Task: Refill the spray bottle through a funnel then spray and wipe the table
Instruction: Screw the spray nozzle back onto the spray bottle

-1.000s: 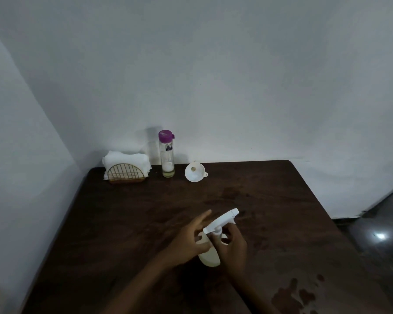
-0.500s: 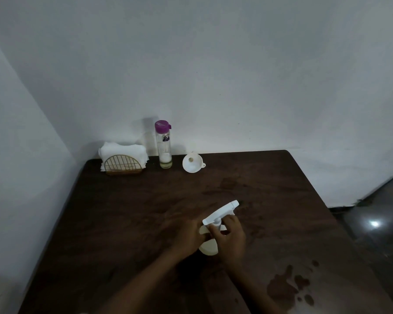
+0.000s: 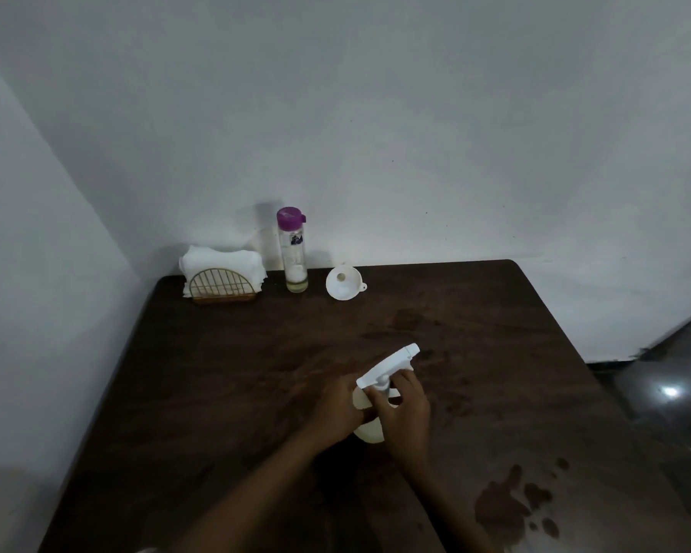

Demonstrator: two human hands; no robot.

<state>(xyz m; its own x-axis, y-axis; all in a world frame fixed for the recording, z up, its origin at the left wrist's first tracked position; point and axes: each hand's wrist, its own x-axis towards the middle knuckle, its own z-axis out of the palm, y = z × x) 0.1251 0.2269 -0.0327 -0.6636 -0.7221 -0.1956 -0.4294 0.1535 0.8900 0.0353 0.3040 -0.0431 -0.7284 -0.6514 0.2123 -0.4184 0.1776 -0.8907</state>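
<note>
A dark wooden table (image 3: 216,393) fills a wall corner. Along its far edge stand a gold wire holder (image 3: 222,289) of white napkins (image 3: 220,261) and a clear bottle (image 3: 294,253) with a purple cap, beside a white funnel (image 3: 344,283) lying on its side. Mid-table stands a white spray bottle (image 3: 387,365) and, near the right front corner, a dark blotch (image 3: 499,508) that looks wet.
</note>
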